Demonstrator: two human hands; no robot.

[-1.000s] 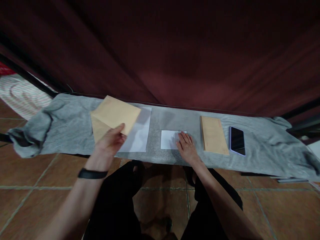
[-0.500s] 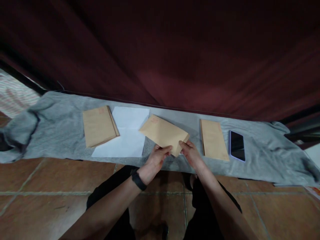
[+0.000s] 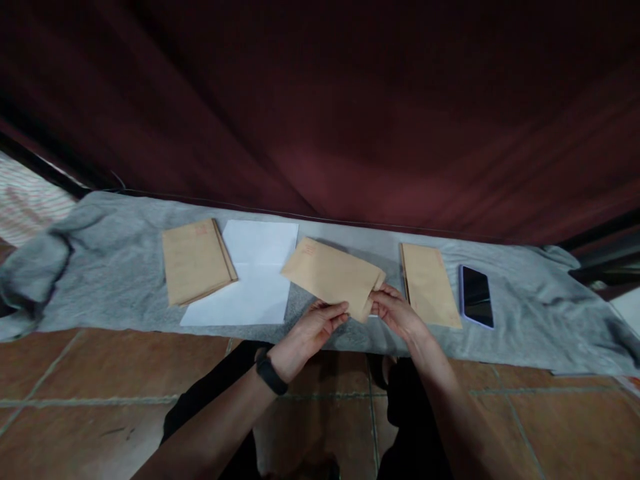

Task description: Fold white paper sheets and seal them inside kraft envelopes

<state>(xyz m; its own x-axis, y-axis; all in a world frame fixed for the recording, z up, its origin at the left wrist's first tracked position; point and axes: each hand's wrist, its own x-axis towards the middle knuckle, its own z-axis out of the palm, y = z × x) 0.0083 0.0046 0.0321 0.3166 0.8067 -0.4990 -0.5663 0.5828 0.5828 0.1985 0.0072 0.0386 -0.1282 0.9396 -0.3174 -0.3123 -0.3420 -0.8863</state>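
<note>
- Center: left hand (image 3: 320,328) and right hand (image 3: 397,313) hold a brown envelope (image 3: 331,272).
- Left of frame: envelope stack (image 3: 194,261) overlapping white paper (image 3: 263,293).
- Right of frame: second envelope stack (image 3: 430,283), phone (image 3: 476,297) just beside it.
- Top: dark red curtain (image 3: 330,120).

Left hand (image 3: 320,327): one, bare. Left thumb (image 3: 336,309) laid on top, extended toward the right hand (image 3: 396,313); fingers bent beneath it in a pinch, partly hidden from view.

Left wrist (image 3: 284,360): just behind its hand, nearly straight. Left forearm (image 3: 220,420): bare, slanting back and out to the left of that hand.

Right hand: one, bare, back partly uppermost; fingers curled in a pinch, tips directed toward the left hand; thumb indistinct.

Right wrist (image 3: 419,337): just behind its hand, to the right. Right forearm (image 3: 445,393): bare, running back and rightward from that hand, steeper than its counterpart.

Pair: near each other, not touching; right hand slightly farther forward.
</note>
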